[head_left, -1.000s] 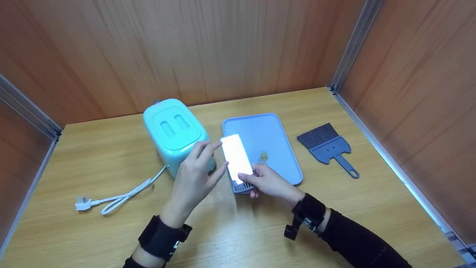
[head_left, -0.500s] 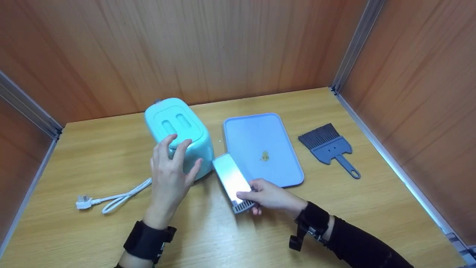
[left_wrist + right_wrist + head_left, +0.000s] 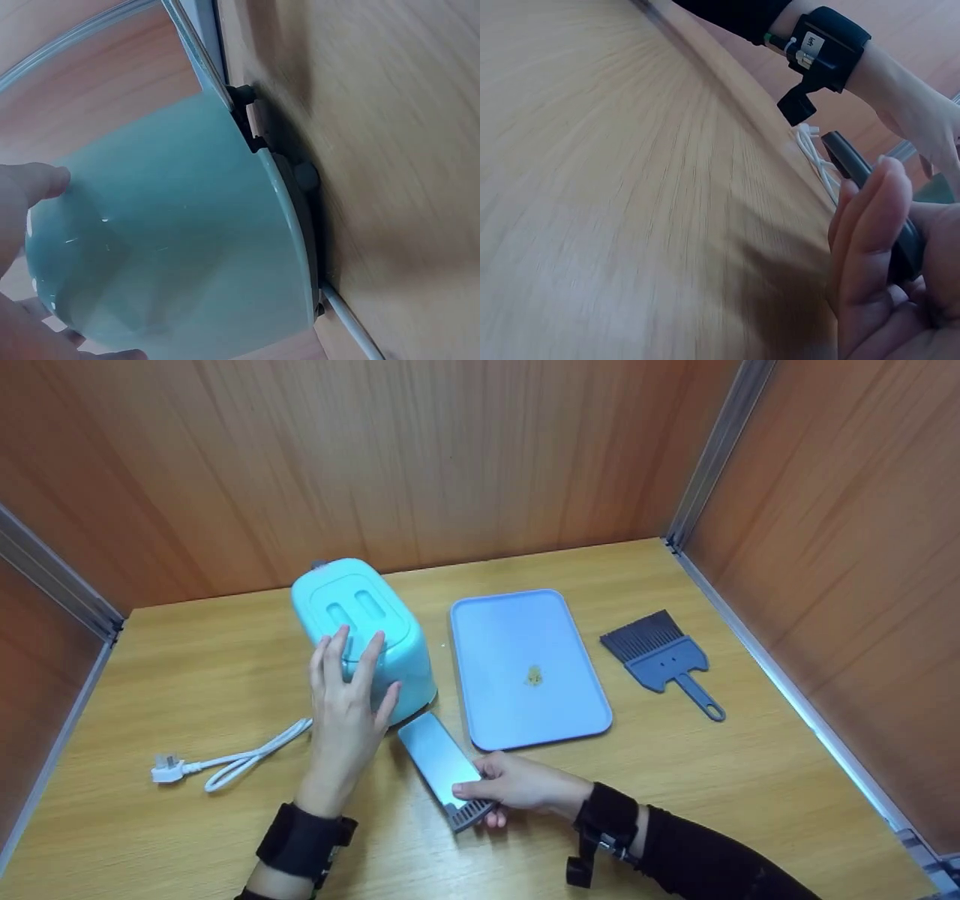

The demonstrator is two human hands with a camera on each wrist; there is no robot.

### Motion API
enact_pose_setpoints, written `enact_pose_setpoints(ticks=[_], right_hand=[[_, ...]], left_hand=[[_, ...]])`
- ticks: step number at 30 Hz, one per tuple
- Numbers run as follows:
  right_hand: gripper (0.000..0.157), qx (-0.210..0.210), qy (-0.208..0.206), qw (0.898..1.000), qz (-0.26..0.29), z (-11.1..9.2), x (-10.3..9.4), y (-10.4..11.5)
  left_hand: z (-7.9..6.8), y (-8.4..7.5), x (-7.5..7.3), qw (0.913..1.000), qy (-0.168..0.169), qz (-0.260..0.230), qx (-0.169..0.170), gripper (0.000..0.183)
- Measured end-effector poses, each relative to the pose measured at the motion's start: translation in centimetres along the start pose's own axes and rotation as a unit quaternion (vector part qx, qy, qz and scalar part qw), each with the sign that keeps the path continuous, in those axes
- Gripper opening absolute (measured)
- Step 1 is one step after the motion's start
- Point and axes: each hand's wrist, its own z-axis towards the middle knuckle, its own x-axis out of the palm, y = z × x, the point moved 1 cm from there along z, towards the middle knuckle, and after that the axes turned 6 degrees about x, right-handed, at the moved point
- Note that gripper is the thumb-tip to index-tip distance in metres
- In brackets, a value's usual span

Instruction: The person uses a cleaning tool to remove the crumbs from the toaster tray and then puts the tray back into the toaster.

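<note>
A turquoise toaster (image 3: 397, 604) with two slot-shaped recesses in its top stands left of centre. My left hand (image 3: 345, 712) rests on its near end, fingers spread over the top edge; in the left wrist view, the thumb (image 3: 46, 181) touches the glossy shell. My right hand (image 3: 517, 781) pinches a silver crumb tray (image 3: 439, 754) by its dark slotted end, thumb on top. The tray's far end lies close to the toaster's near right base corner; I cannot tell whether they touch. In the right wrist view, curled fingers (image 3: 881, 217) hold the tray's dark edge.
Right of the toaster lies a blue flat tray (image 3: 510, 622) with a small heap of crumbs (image 3: 534, 676). Farther right is a dark blue brush (image 3: 664, 660). The white power cord (image 3: 247, 761) and its plug lie at left. Wooden panels (image 3: 465, 457) wall the table.
The crumb tray has moved left and nearer to me, off the blue tray and down by the toaster's base. My left hand has left the crumb tray's side and settled on the toaster.
</note>
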Motion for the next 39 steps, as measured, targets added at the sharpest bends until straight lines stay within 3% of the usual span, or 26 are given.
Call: enact_pose_setpoints(ticks=[8,19,29,39], right_hand=[[0.023,0.016,-0.009,0.999,0.042,1.3,0.8,0.1],[0.028,0.013,-0.014,0.999,0.033,2.6,0.9,0.5],[0.025,0.011,-0.028,0.999,0.028,3.7,1.1,0.8],[0.024,0.003,-0.043,0.999,0.033,4.8,1.4,1.3]], left_hand=[[-0.2,0.2,0.2,0.9998,0.004,-0.013,-0.013,0.064],[-0.4,0.2,0.0,0.9997,0.004,-0.009,-0.023,0.062],[-0.6,0.5,0.3,0.9998,-0.014,0.012,0.009,0.063],[-0.6,0.4,0.3,0.9998,-0.017,0.008,0.005,0.062]])
